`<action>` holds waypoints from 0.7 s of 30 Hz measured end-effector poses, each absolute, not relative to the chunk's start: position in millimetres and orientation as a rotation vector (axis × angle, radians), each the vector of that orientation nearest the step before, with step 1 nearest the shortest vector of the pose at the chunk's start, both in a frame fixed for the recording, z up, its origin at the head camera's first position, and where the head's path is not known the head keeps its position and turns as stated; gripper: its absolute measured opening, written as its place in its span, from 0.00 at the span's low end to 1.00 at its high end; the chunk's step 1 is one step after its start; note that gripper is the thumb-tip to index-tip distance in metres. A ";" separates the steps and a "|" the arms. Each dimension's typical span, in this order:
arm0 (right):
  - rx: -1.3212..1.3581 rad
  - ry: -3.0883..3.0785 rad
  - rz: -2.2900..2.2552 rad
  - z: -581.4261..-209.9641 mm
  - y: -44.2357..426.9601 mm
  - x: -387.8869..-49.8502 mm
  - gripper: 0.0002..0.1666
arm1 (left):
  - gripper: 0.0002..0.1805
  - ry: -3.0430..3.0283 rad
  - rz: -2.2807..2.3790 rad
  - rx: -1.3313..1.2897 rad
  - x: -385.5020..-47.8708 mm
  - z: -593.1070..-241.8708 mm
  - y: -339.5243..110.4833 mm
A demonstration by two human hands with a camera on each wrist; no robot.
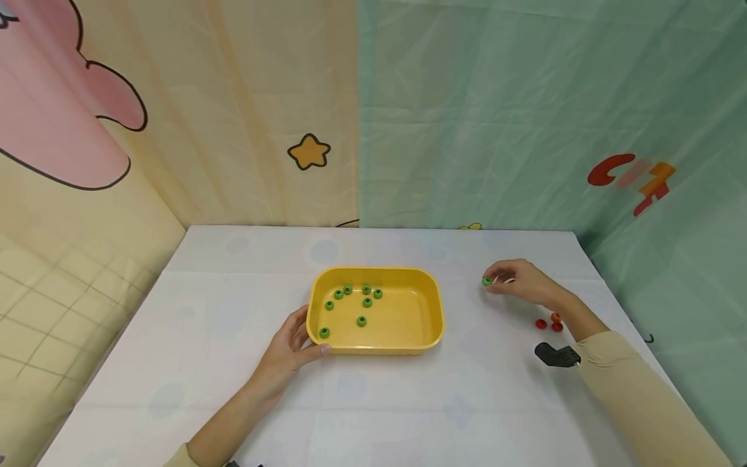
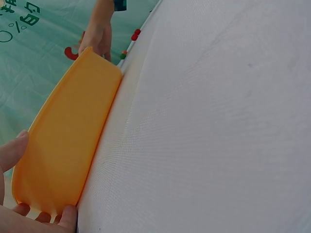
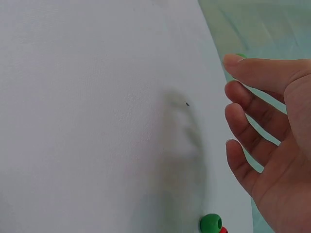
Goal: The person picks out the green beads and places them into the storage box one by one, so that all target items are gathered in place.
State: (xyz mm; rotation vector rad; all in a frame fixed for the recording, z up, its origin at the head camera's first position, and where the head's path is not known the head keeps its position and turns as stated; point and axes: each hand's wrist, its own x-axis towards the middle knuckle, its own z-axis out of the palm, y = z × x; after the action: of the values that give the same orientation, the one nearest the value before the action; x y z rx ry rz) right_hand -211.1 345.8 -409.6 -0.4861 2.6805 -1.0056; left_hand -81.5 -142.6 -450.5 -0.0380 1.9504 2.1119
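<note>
A yellow tray (image 1: 408, 318) stands on the table with several green beads (image 1: 362, 321) scattered inside, mostly in its left half. My left hand (image 1: 292, 344) grips the tray's left front corner, thumb at the front rim and fingers along the left side. To the right of the tray, my right hand (image 1: 522, 282) pinches a green bead (image 1: 487, 281) between thumb and fingertips above the table. In the right wrist view the thumb mostly hides that bead. Red beads (image 1: 541, 323) and an orange bead (image 1: 556, 317) lie near the right forearm.
A white patterned cloth (image 1: 198, 337) covers the table. Another green bead (image 3: 211, 223) rests beside a red one at the bottom of the right wrist view. A black strap piece (image 1: 557, 355) juts from the right sleeve. Printed curtains (image 1: 467, 130) hang behind and beside the table.
</note>
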 end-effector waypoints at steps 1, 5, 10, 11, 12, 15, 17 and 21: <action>-0.482 2.677 -1.002 -409.2 343.2 -211.9 0.16 | 0.50 1.949 2.113 -0.039 -81.4 -450.5 -142.4; -0.473 2.671 -0.986 -406.8 333.4 -215.6 0.15 | 0.50 1.946 2.113 -0.041 -81.6 -450.8 -142.2; -0.486 2.653 -0.983 -403.5 322.0 -220.7 0.15 | 0.51 1.952 2.114 -0.027 -82.4 -450.9 -142.7; -0.493 2.651 -0.987 -402.8 319.3 -221.7 0.15 | 0.50 1.951 2.115 -0.024 -82.5 -451.0 -142.8; -0.500 2.650 -0.990 -402.3 316.9 -223.0 0.14 | 0.50 1.950 2.116 -0.022 -82.4 -450.9 -142.9; -0.526 2.651 -0.998 -400.4 309.1 -226.6 0.13 | 0.50 1.943 2.121 -0.023 -82.3 -451.3 -143.0; -0.533 2.644 -1.002 -398.5 303.8 -228.3 0.13 | 0.50 1.941 2.123 -0.023 -82.1 -451.2 -142.9; -0.528 2.630 -0.980 -395.9 294.9 -231.4 0.13 | 0.50 1.946 2.118 -0.030 -81.5 -450.2 -142.4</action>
State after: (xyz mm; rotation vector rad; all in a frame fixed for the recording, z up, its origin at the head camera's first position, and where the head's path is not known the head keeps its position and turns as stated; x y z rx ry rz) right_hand -231.4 294.9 -395.9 -0.5279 2.6303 -0.9805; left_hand -81.5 -142.4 -450.2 -0.0301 1.9456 2.1178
